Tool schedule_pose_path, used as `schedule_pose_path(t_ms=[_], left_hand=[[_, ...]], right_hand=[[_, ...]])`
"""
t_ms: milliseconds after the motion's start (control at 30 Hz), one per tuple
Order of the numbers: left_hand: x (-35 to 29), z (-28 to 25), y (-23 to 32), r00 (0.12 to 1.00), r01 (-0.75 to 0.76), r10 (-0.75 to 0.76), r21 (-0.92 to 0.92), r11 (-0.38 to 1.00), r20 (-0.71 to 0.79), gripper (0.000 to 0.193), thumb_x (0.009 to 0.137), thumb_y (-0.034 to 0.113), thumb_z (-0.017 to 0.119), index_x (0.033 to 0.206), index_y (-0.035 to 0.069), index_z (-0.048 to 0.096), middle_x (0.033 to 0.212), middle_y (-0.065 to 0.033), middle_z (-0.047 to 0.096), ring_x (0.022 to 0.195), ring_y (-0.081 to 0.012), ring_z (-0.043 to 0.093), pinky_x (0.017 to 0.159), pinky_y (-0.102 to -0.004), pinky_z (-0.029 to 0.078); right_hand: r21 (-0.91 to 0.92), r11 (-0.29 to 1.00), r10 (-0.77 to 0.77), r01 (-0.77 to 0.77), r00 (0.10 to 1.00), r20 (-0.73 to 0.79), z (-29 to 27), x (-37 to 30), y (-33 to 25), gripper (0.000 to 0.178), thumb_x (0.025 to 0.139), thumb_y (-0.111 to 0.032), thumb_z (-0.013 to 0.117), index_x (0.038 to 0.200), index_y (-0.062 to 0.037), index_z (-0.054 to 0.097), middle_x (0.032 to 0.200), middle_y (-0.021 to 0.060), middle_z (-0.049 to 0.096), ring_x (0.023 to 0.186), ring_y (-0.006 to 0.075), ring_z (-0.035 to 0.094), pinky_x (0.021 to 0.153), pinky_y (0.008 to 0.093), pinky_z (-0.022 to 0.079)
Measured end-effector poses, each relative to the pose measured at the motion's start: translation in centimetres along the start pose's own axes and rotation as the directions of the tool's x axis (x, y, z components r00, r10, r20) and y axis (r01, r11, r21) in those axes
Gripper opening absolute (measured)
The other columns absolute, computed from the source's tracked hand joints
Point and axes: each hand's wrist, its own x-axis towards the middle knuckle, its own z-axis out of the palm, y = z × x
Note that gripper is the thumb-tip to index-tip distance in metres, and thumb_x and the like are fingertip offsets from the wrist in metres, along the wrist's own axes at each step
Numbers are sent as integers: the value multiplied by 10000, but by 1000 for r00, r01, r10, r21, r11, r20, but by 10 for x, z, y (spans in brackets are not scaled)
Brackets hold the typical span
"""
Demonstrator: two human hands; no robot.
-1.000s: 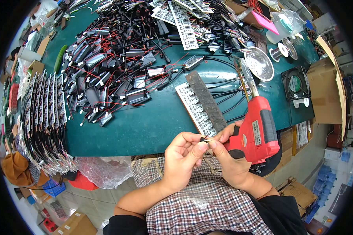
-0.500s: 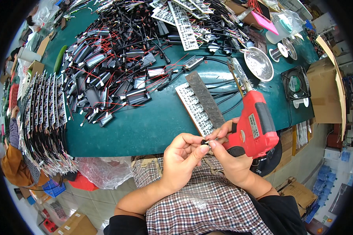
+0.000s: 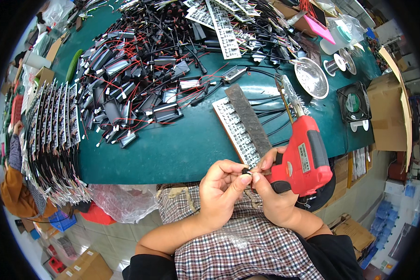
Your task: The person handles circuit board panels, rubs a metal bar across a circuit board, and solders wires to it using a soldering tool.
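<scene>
Both hands meet over the near edge of the table. My left hand [image 3: 219, 193] is closed, thumb and fingertips pinching a small black piece [image 3: 246, 171], perhaps a cable end; the fingers hide most of it. The thumb and finger of my right hand [image 3: 277, 200] touch the same piece. That hand also keeps hold of a red soldering gun [image 3: 294, 161], its metal tip pointing away from me. Just beyond the fingers lies a white circuit board strip [image 3: 233, 130] with a dark flat bar [image 3: 248, 120] along it. Several black cables [image 3: 270, 114] run out from the bar's right side.
Black housings with red wires [image 3: 121, 88] are heaped at the back left. Wired board strips [image 3: 56, 121] hang over the left edge. To the right are a metal bowl [image 3: 311, 78], solder spools [image 3: 336, 64], a small fan [image 3: 354, 102] and a cardboard box [image 3: 387, 109].
The view has shifted slightly, so the table things sit a little differently in it. My hands stay together on the small black piece, with the soldering gun still in my right hand.
</scene>
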Motion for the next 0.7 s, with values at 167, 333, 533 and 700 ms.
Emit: schedule_pose_path(t_ms=[167, 333, 533, 700], left_hand=[[10, -6, 10, 999, 44, -42, 102, 994, -21, 199, 945, 104, 662, 1084, -3, 568, 886, -27, 666, 711, -30, 576, 580, -171, 439], [42, -26, 32, 988, -77, 124, 405, 911, -90, 187, 922, 78, 674, 1077, -9, 618, 953, -49, 685, 691, -43, 568, 578, -185, 459], [89, -45, 51, 931, -106, 361, 904, 414, -56, 171, 831, 63, 753, 981, 15, 687, 792, -34, 685, 608, -48, 556, 534, -208, 433], [106, -50, 45, 893, -189, 445, 952, 242, 64, 146, 807, 80, 772, 916, 23, 692, 761, -39, 673, 572, -75, 561, 516, -217, 440]], right_hand=[[-117, 992, -44, 52, 996, 74, -4, 4, 3, 602, 808, 192, 567, 1291, -68, 318, 1010, 89, 469, 855, 146, 554, 690, 270, 543], [-250, 966, 85, -64, 993, 77, -11, 7, -3, 590, 831, 171, 582, 1299, -60, 305, 1026, 97, 475, 893, 155, 570, 737, 270, 569], [-242, 960, 174, -144, 979, 105, -33, 5, -23, 508, 896, -21, 624, 1327, -59, 357, 970, 77, 499, 870, 187, 571, 860, 395, 516], [-240, 949, 249, -205, 954, 169, -51, 0, -29, 177, 814, 27, 671, 923, -33, 546, 922, 91, 538, 853, 177, 590, 831, 310, 497]])
